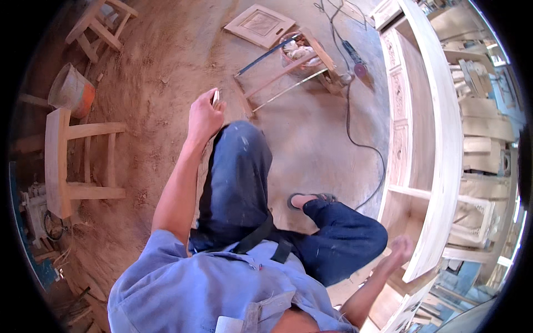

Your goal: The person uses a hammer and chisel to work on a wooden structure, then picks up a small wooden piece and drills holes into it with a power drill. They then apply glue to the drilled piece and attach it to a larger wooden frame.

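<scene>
My left hand (205, 115) is closed round a small pale, flat piece (216, 99) whose edge shows by the thumb; its kind cannot be made out. That hand is held out just beyond my bent left knee, above the dusty floor. At the lower right my right hand (401, 251) is beside the long bare-wood cabinet (425, 111), near its open compartment. Its fingers are smeared, and whether they touch the wood cannot be told. Carved drawer fronts (398, 94) line the cabinet's near side.
Ahead lie an overturned wooden frame (277, 77), a basket of scraps (298, 50), a panelled door (260, 25) and a corded power tool (353, 54) with its cable (361, 141). At left are a wooden stool (58, 161) and a bucket (72, 89). Stacked boards (486, 119) stand behind the cabinet.
</scene>
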`<state>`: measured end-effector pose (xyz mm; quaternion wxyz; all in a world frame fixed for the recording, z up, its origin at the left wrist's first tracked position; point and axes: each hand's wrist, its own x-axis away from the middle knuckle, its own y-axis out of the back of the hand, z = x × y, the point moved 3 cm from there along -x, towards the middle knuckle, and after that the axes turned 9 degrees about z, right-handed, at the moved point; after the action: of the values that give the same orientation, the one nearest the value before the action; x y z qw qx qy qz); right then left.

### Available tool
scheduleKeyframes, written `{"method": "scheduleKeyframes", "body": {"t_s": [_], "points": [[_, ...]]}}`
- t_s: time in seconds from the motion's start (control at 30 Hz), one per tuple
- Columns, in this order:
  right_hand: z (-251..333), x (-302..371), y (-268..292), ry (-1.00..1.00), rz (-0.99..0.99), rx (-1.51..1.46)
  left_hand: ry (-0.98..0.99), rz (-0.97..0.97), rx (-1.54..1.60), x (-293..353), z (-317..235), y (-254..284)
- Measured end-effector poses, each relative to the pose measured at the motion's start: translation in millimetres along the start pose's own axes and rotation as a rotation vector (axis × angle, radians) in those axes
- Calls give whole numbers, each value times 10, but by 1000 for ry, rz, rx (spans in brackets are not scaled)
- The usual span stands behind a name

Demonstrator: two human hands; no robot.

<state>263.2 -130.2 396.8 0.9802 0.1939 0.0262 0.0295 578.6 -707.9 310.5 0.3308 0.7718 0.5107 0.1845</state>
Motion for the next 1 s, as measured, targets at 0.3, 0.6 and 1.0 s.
{"method": "scheduleKeyframes", "body": {"t_s": [0.3, 0.6, 1.0], "points": [[255, -1022, -2778, 343, 1171, 874, 20, 504, -458, -2612, 878, -1424], [-1229, -1881, -2975, -131, 945, 737, -15, 649, -765, -4231, 1277, -3124], [-3821, -794, -558, -661, 1187, 967, -40, 745, -446, -5364, 2061, -3987]]}}
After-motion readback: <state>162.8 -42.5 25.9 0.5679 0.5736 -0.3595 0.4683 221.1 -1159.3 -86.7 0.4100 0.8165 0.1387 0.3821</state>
